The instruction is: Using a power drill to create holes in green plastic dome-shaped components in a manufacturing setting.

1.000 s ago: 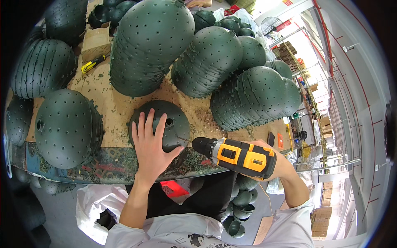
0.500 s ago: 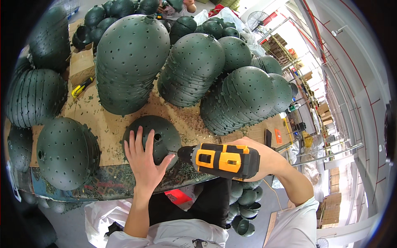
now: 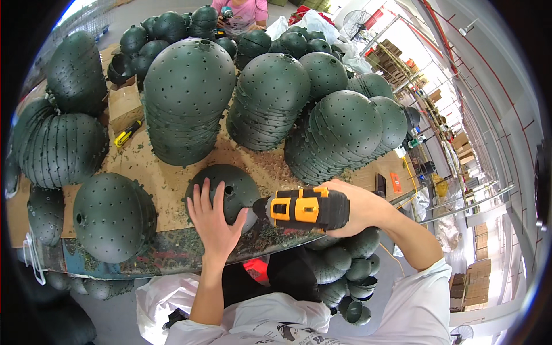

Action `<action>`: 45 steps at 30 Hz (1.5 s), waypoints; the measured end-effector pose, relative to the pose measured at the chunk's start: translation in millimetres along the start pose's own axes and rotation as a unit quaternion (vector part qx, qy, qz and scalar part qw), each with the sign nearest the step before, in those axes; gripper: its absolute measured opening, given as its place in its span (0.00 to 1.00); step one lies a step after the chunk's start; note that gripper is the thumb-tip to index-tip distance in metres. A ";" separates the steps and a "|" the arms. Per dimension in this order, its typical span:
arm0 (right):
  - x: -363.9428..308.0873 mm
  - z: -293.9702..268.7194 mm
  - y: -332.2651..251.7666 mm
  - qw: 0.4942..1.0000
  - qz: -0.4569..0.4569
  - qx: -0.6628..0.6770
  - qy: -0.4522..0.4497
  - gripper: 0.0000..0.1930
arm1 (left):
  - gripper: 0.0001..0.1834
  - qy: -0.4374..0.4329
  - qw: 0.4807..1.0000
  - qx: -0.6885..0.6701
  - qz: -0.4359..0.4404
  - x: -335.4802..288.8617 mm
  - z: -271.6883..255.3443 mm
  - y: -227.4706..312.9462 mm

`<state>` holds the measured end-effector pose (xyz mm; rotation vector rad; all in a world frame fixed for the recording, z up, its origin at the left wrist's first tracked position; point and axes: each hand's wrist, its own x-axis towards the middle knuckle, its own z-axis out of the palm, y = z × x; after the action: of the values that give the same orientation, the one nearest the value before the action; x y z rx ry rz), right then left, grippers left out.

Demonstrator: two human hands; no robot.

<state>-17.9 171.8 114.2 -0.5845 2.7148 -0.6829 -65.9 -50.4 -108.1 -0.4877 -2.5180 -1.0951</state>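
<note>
A dark green plastic dome (image 3: 249, 187) with a round hole near its top lies on the table near its front edge. My left hand (image 3: 217, 223) rests flat on the dome's left and near side, fingers spread and thumb out to the right. My right hand (image 3: 359, 208) is closed around a yellow and black power drill (image 3: 302, 209). The drill points left, its dark chuck against or just above the dome's right side, close to my left thumb. The bit itself cannot be made out.
Tall stacks of pierced domes (image 3: 187, 80) stand behind, with another stack (image 3: 112, 215) at the left. A yellow and black utility knife (image 3: 127, 133) lies beside a cardboard box (image 3: 123, 109). Green shavings litter the tabletop. Across the table, a person in pink (image 3: 241, 16) holds a drill.
The view has tilted up, bringing more of the person across the table into sight. My left hand stays spread on the dome, and the drill stays at the dome's right side.
</note>
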 end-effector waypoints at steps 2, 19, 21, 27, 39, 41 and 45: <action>-2.3 6.6 13.0 0.999 -0.042 0.001 0.024 0.12 | 0.40 0.006 1.000 0.003 0.004 0.3 1.1 1.6; -2.6 6.6 28.3 0.995 -0.093 0.009 -0.019 0.17 | 0.41 0.022 0.999 0.013 0.025 -4.1 0.8 4.6; -3.9 5.6 33.0 0.996 -0.086 0.031 -0.021 0.16 | 0.42 0.008 1.000 0.015 0.015 -4.5 1.8 5.1; -4.2 -3.8 23.7 0.996 0.000 -0.025 -0.083 0.16 | 0.42 0.004 1.000 0.023 0.001 -6.7 1.9 5.7; 1.2 -1.3 56.4 0.994 -0.073 0.005 -0.080 0.14 | 0.41 0.008 0.999 0.032 0.001 -4.4 5.1 8.8; -0.7 -2.3 57.6 0.995 -0.072 0.006 -0.070 0.13 | 0.41 0.004 0.999 0.034 0.002 -3.6 4.8 9.6; -1.5 -3.2 60.4 0.996 -0.054 0.016 -0.072 0.12 | 0.42 -0.001 0.999 0.038 0.000 -2.7 4.9 11.6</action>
<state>-36.8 222.4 86.9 -0.7471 2.5488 -0.6814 -59.2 -39.8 -105.2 -0.4678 -2.5515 -0.9967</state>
